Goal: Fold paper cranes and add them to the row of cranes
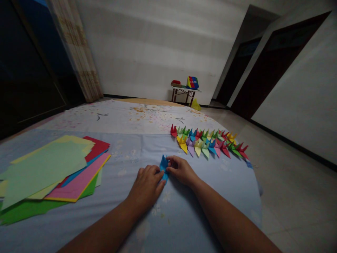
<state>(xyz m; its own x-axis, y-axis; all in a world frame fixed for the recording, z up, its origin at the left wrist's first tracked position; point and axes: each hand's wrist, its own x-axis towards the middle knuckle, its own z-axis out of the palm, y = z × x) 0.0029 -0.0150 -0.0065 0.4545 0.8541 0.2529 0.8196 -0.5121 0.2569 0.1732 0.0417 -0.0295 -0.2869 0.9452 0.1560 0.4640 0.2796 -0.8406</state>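
A small piece of folded blue origami paper (163,164) is held low over the tablecloth, its pointed tip facing away from me. My left hand (147,182) grips its left and lower side, with the thumb and fingers closed on the paper. On the right edge, my right hand (181,170) pinches the paper between thumb and fingertips. Part of the fold is hidden behind my fingers. Beyond my right hand stand two rows of folded paper cranes (199,147) in red, green, yellow, blue, pink and purple.
A fanned stack of coloured paper sheets (47,168) lies on the left of the round table, which has a pale blue floral cloth (126,147). By the far wall, a small side table (184,89) holds a colourful box (192,82). Doors stand at the right.
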